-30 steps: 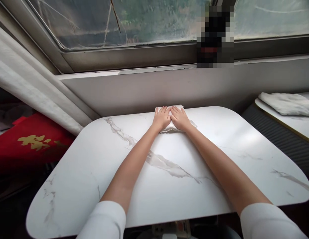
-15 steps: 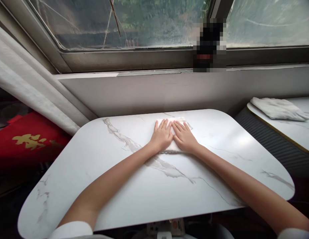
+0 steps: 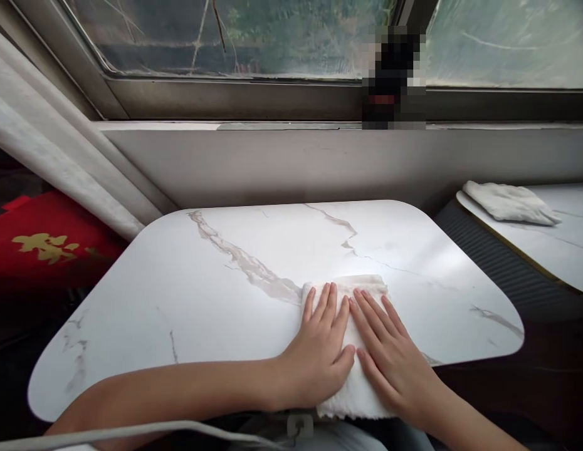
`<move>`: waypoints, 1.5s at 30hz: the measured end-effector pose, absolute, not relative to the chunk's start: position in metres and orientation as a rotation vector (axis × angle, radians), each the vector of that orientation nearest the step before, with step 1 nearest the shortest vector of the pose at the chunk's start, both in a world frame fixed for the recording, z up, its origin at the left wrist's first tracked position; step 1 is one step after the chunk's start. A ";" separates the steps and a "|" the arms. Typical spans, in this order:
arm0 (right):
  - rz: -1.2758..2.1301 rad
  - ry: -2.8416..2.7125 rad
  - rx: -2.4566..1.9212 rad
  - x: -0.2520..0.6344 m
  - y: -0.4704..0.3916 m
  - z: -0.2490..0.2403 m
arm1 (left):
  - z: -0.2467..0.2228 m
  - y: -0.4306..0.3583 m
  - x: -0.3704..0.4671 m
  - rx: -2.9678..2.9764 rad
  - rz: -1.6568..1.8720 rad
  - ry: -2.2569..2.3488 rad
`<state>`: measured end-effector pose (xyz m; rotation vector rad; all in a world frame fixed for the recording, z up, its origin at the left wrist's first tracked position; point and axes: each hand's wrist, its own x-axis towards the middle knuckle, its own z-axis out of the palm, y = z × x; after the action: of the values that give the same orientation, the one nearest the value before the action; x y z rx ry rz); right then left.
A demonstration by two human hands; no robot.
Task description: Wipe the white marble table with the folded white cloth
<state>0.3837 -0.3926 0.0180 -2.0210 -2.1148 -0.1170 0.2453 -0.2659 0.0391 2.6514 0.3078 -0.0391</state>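
Note:
A white folded cloth (image 3: 360, 391) lies on the marble-patterned tabletop (image 3: 216, 326) at its near edge, right of the middle. Flat on the cloth's left half rests my left hand (image 3: 320, 351), its fingers stretched and a little apart. My right hand (image 3: 395, 357) presses flat on the right half with fingers extended. Both hands lie side by side, and the thumbs almost meet. Between and beyond the fingers the cloth shows; its front end reaches the table's near edge.
A second white cloth (image 3: 512, 202) sits on another table (image 3: 571, 250) at the right. Red fabric with gold lettering (image 3: 47, 269) is at the left, below a pale curtain (image 3: 61, 144). A window (image 3: 273, 44) runs behind. A pale cord (image 3: 169, 427) crosses the bottom left.
Both hands and the cloth have slid from the table's far side toward me, slightly right, to the near edge. The view has shifted a little.

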 end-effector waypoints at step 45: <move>-0.182 -2.048 -2.026 0.499 -0.378 0.010 | 0.016 -0.286 0.361 2.787 0.261 0.506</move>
<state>0.4991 -0.3777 0.0102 -2.0256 -2.0483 -0.1816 0.3612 -0.2860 0.0163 2.7873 0.5056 0.2607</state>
